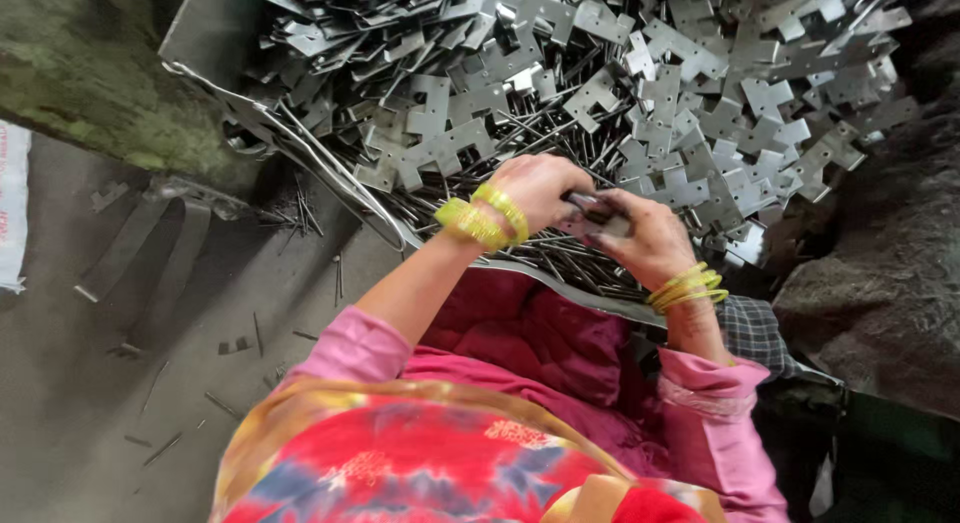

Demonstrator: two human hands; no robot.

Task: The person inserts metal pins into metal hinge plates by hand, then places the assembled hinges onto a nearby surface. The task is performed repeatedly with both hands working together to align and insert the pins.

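1. Nearest the camera, at the bottom of the frame, were pink sleeves and a bright red and orange cloth. Both forearms reached up toward the middle.
2. The left hand (535, 188) and right hand (645, 238) met at the centre, both closed around one small flat metal piece (592, 211). It was pinched between the fingers, probably to keep it steady while working on it. Most of it was hidden, so I couldn't make out its shape.
3. Yellow-green bangles (483, 217) sat on the left wrist, and another stack on the right. Too bunched to count.
4. Right under the hands lay a bed of thin metal rods (560, 248), way too many to count.
5. Farther up, filling the top of the frame, was a heap of cross-shaped metal plates (690, 93), easily dozens, dumped loose within arm's reach.
6. Over on the left, a few stray rods and strips littered the grey floor (90, 383).
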